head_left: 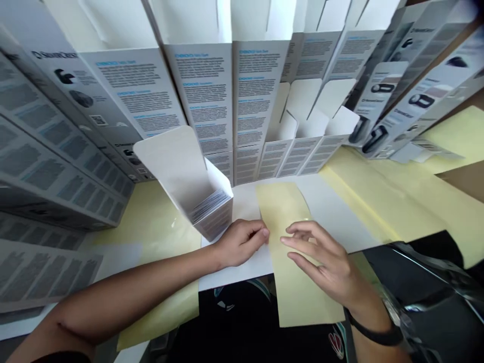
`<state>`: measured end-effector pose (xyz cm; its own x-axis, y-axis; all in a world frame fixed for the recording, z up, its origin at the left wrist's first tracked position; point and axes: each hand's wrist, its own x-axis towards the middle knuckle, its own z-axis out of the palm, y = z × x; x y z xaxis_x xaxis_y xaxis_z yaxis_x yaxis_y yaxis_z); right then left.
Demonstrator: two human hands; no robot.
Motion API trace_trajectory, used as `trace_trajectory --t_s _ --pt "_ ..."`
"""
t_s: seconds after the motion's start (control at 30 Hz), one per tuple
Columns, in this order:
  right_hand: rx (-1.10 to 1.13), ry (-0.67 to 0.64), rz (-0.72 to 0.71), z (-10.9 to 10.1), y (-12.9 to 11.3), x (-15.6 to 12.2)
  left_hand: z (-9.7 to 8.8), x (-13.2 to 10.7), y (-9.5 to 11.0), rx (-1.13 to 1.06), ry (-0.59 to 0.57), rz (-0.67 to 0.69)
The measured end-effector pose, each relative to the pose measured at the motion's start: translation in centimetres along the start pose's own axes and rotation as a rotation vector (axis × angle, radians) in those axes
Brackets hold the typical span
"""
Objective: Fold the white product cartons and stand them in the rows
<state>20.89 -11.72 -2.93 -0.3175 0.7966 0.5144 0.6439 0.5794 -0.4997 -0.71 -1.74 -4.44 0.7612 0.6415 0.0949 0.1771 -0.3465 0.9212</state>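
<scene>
My left hand [244, 243] rests on the table with its fingers curled and the thumb against them; whatever may be inside is hidden. It lies just right of a small white carton [214, 222] with a raised flap and a stack of thin folded papers [209, 205] inside. Over a yellow paper sheet [297, 297] hovers my right hand [321, 257], its fingers loosely bent and apart, holding nothing I can see. That sheet runs between both hands and hangs over the table's front edge.
Tall printed cartons [202, 96] with raised flaps stand in a row behind. Shorter open cartons [297, 151] are in front of them. More boxes [56, 171] crowd the left side. Yellow sheets [378, 196] cover the right of the white table [242, 275].
</scene>
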Motion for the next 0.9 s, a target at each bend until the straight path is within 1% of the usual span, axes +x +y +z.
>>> trace_trajectory --t_s 0.07,0.2,0.27,0.43,0.53,0.63,0.8,0.9 --pt "-0.008 0.005 -0.080 0.8 -0.1 0.1 0.0 0.0 0.1 0.010 -0.002 -0.001" --pt "0.037 0.082 -0.110 1.6 0.2 0.2 -0.1 0.0 0.0 -0.013 -0.034 -0.001" --pt "0.031 0.105 -0.105 1.6 0.0 0.3 -0.2 0.0 0.0 -0.042 -0.063 -0.009" --pt "-0.049 0.080 -0.172 1.6 -1.0 1.2 -0.4 -0.1 0.2 -0.078 -0.116 -0.027" --pt "-0.066 0.103 -0.220 1.7 -0.9 1.8 -0.5 0.0 0.1 -0.088 -0.145 -0.030" --pt "-0.081 0.145 -0.243 1.6 -0.3 1.9 -0.5 0.0 -0.2 -0.092 -0.130 -0.037" --pt "-0.133 0.157 -0.242 0.7 0.0 1.9 0.0 0.1 -0.4 0.004 -0.106 -0.037" --pt "-0.115 0.140 -0.245 0.0 -0.2 2.0 0.3 0.2 -0.1 0.130 -0.135 -0.016"
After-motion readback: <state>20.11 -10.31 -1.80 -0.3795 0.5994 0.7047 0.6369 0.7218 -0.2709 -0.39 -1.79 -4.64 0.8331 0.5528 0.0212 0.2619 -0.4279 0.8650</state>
